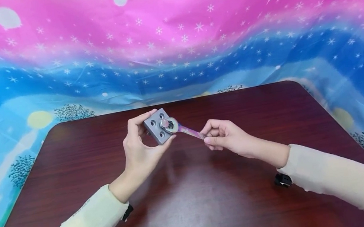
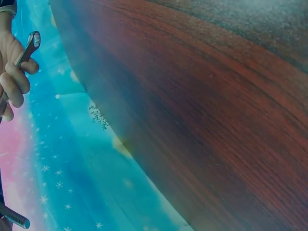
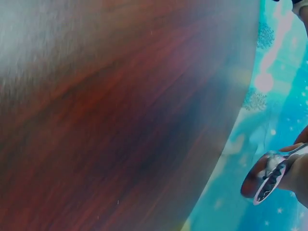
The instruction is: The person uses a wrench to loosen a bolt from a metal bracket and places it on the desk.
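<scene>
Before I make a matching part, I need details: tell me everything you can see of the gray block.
The gray block is squarish, thick and metal-looking, with at least three round holes in its face. A shiny bolt head stands at that face. The left hand grips its edges, holding it tilted above the table. Whether the wrench touches it is unclear.

Dark wooden table (image 1: 191, 195), snowflake-patterned backdrop (image 1: 175, 58)

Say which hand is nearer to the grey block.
Left: the left hand grips the grey block, while the right hand is apart from it, holding the handle of the wrench.
</scene>
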A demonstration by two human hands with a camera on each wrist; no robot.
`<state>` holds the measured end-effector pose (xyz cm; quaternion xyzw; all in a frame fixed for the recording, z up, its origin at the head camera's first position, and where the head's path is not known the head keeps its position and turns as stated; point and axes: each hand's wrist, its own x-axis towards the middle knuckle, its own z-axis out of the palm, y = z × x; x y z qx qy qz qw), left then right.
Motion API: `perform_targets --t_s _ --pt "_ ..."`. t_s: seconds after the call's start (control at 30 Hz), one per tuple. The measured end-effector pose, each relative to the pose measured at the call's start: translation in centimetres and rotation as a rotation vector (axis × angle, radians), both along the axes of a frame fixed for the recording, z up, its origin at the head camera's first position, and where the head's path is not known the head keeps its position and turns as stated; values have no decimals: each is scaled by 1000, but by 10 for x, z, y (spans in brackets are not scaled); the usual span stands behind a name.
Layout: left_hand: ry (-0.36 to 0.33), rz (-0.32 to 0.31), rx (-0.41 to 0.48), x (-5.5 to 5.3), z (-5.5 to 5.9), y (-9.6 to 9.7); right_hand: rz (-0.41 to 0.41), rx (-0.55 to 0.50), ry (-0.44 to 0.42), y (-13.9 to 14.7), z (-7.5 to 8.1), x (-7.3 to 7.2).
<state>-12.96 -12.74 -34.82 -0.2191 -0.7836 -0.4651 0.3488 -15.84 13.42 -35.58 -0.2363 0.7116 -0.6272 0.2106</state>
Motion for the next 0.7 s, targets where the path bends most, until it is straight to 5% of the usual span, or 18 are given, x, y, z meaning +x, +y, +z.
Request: perform_targets --t_s 0.3,0.7 --pt "11 63 51 -2 0 2 -48 -58 45 -10 3 10" --pt "26 70 80 -5 0 5 -58 -77 42 -26 4 20"
